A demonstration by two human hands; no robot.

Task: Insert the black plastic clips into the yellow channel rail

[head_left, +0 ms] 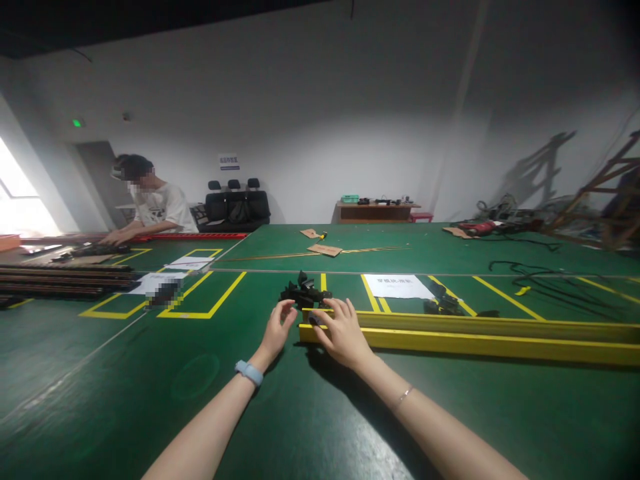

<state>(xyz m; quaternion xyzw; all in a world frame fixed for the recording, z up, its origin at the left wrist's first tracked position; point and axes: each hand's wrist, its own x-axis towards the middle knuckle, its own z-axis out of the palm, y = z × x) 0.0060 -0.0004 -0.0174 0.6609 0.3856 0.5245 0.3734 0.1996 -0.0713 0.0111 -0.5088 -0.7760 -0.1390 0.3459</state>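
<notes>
On the green desk [225, 413], a long, straight yellow channel [490, 343], probably stiff, best gripped by its walls, is laid at right. At its left end, a small dark piece [314, 319] is bordered by the right hand [346, 338], fingers curled; whether held cannot be told. The left hand's [275, 331] fingers are parted, empty. Beyond, angular black parts [303, 293] are heaped.

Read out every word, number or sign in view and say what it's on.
No text reads for certain.
Wall sign: characters, too blurred.
White paper beyond the yellow rail: large characters, too blurred.
Nearer cardboard piece: faint marks, too small.
White shirt: dark print, unreadable.
Green light: too small to tell.
</notes>
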